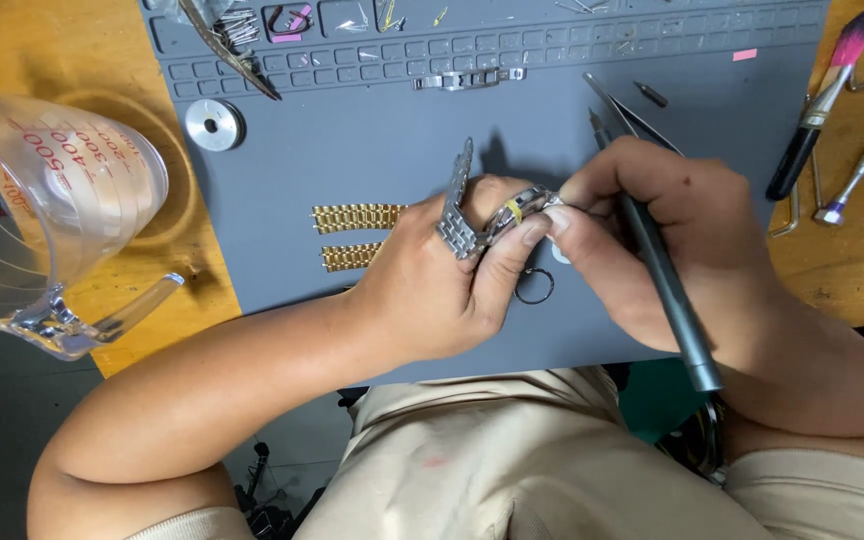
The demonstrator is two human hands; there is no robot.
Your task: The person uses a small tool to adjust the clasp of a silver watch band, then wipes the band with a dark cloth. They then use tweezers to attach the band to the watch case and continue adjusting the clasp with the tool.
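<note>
While a clear plastic measuring jug (47, 215) lies tipped at the far left of the wooden surface (162, 265), a round metal disc (214, 124) and two gold bracelet segments (357, 235) rest on the grey work mat (352, 160). The left hand (442, 275) is closed around a silver watch with a metal link bracelet (472, 215). The right hand (672, 235) touches the watch and grips a dark slender tool (667, 290). A brush (820, 100) lies at the right.
</note>
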